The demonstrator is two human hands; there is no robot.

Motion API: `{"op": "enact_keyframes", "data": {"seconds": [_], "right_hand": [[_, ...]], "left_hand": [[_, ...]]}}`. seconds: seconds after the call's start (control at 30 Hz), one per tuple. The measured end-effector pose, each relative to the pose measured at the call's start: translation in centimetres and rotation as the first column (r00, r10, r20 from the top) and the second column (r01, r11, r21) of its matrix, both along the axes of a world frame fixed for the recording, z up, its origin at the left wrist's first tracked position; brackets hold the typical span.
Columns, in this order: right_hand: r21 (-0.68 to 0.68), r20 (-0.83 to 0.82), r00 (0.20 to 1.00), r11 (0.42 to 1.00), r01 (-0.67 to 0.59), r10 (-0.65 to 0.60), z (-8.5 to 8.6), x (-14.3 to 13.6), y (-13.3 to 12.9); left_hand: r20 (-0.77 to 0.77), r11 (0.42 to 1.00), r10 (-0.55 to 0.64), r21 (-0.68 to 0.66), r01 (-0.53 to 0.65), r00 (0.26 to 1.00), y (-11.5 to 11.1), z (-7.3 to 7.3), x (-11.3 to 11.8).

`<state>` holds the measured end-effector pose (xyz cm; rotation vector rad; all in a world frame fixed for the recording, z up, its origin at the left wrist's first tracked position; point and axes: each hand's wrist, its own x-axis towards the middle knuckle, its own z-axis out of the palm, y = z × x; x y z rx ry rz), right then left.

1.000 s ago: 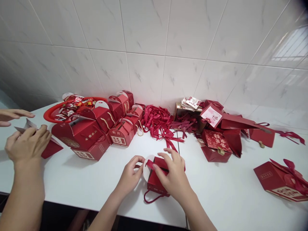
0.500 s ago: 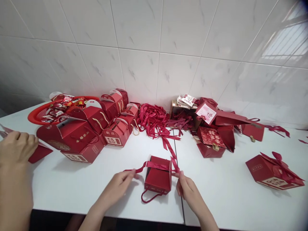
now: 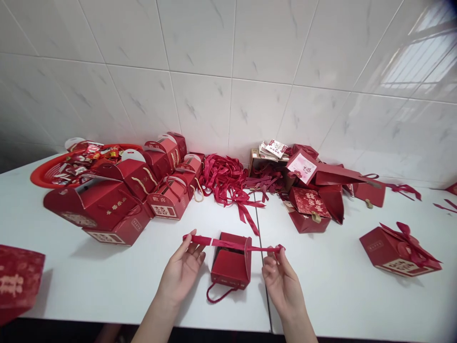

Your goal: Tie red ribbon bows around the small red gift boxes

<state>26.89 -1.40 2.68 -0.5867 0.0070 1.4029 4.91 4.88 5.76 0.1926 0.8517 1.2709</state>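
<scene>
The left hand (image 3: pixel 183 269) pinches one side of a ribbon (image 3: pixel 232 245) left of the small red box (image 3: pixel 229 265), the right hand (image 3: pixel 282 276) pinching the other to its right. Curved half a second ago, the ribbon now stretches nearly straight across the box's top, suggesting its slack is being evened; a heap of loose ribbons (image 3: pixel 224 172) lies behind the box.

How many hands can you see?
2. The left hand is left of the small red box between them, pinching the ribbon; the right hand is right of that box, pinching the ribbon too.
</scene>
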Motion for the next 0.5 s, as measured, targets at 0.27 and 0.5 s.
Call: {"op": "enact_keyframes", "data": {"seconds": [0.27, 0.5], "right_hand": [[0.055, 0.224, 0.964, 0.989, 0.137, -0.146, 1.7, 0.4, 0.0], [0.313, 0.636, 0.689, 0.932, 0.181, -0.347, 6.2, 1.5, 1.4]], "left_hand": [[-0.076, 0.984, 0.158, 0.101, -0.15, 0.985, 0.5, 2.0, -0.8], [-0.396, 0.846, 0.223, 0.532, 0.025, 0.891, 1.1, 5.7, 0.2]]}}
